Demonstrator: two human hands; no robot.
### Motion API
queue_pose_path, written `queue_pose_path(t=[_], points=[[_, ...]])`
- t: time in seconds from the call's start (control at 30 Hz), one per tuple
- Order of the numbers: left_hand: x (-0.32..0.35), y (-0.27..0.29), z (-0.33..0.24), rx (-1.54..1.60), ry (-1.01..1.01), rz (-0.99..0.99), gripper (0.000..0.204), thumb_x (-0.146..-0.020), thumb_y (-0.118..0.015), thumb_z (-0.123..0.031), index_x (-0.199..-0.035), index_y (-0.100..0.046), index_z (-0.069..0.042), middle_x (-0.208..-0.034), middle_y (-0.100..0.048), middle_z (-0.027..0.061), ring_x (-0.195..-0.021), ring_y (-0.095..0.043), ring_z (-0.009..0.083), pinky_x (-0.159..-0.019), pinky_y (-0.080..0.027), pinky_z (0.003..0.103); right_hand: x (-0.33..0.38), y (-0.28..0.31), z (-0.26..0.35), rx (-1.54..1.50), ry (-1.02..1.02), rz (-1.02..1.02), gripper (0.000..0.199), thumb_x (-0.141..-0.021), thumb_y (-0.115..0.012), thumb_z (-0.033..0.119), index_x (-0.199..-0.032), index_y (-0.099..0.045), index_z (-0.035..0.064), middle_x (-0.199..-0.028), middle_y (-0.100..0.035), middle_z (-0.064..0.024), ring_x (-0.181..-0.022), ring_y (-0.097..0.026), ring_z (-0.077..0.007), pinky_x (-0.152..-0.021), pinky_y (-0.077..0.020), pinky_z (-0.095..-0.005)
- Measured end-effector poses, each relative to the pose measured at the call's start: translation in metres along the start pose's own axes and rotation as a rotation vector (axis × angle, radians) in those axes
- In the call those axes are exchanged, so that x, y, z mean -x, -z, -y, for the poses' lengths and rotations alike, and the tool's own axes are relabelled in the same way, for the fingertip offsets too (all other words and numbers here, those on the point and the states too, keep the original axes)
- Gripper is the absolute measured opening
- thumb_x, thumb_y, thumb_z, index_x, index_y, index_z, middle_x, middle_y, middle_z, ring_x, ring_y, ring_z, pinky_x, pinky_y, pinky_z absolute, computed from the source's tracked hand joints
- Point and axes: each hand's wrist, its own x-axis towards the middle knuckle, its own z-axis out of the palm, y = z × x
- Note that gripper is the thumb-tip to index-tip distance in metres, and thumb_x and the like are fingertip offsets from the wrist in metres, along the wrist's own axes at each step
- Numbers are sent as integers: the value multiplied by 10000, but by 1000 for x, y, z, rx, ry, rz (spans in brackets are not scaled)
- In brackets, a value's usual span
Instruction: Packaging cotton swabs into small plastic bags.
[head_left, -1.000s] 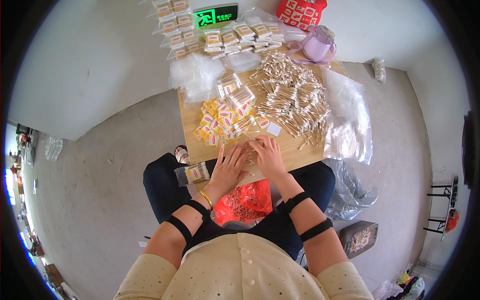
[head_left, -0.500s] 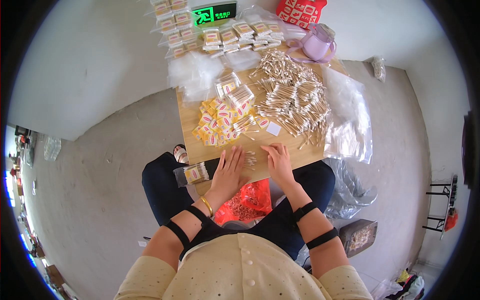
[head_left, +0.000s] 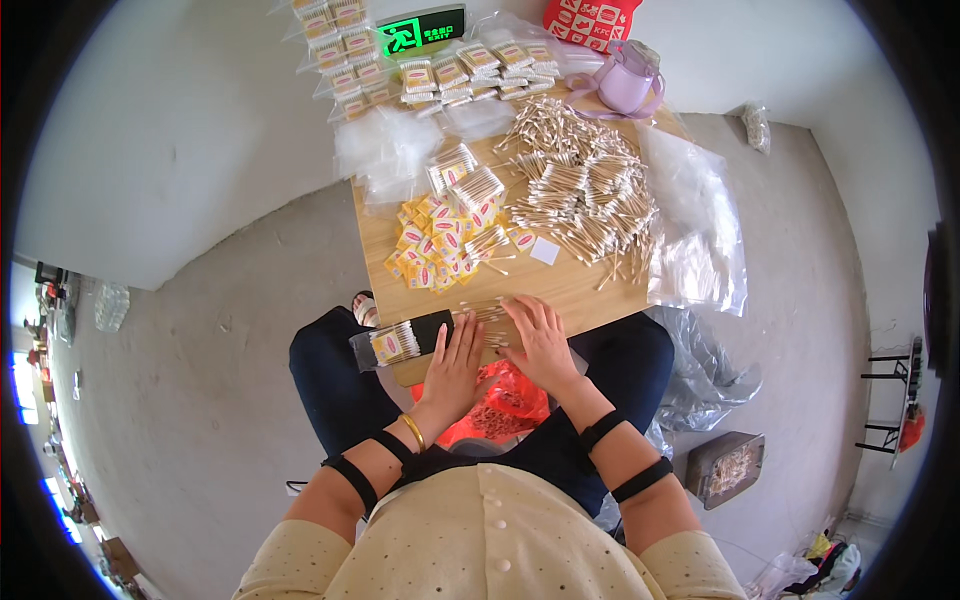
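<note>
My left hand [head_left: 458,365] lies palm down at the table's near edge with its fingers stretched out, touching the end of a black flat piece [head_left: 433,328]. Just to its right, my right hand [head_left: 542,345] rests with fingers extended and the thumb apart. Between the two hands lies a loose row of cotton swabs [head_left: 490,312], partly hidden by the fingers. Left of the black piece is a clear bag [head_left: 366,352] holding a packed layer of cotton swabs with a yellow and white card [head_left: 394,343].
A large heap of cotton swabs [head_left: 585,190] covers the table's right half. Yellow cards [head_left: 425,245] are piled at left, below two swab bundles [head_left: 475,188]. Clear bags [head_left: 690,215] hang over the right edge. Filled packs [head_left: 480,62] and a purple jug [head_left: 625,85] stand behind.
My right hand has opened from curled fingers to stretched ones and come down closer to my left hand, over the swabs. My left hand has shifted slightly, uncovering more of the black piece.
</note>
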Motion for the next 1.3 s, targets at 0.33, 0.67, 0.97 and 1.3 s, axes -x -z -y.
queue_pose_path(t=[0.33,0.67,0.97,1.3], points=[[-1,8,0,-97,-20,17,930,-947,-550,-579,-1551,-287,78,-1646,-241,252,-1563,-162,363,-1259,-85,546,-6,-2,-2,22,-11,-29,706,-786,-799,215,-1419,-499,126,-1404,-483,-120,-1317,-450,-348,-1105,-366,-483],[-27,17,8,-16,16,-24,993,-919,-592,-579,-1571,-225,75,-1660,-217,231,-1571,-141,347,-1268,-92,522,-17,-8,-9,-42,-99,-147,542,-838,-757,175,-1336,-557,100,-1312,-533,-128,-1219,-505,-357,-1036,-411,-470],[-45,4,11,53,39,-29,945,-952,-572,-566,-1566,-241,72,-1655,-224,237,-1570,-146,341,-1265,-77,537,-14,-7,-11,-82,-86,-162,437,-888,-674,127,-1312,-572,85,-1295,-542,-150,-1204,-513,-370,-1025,-418,-475],[-50,2,7,29,74,-46,952,-955,-550,-586,-1566,-242,76,-1655,-228,233,-1571,-144,336,-1263,-61,554,-7,0,-9,-79,-101,-147,414,-915,-627,119,-1321,-565,66,-1336,-538,-139,-1233,-508,-364,-1054,-406,-476]])
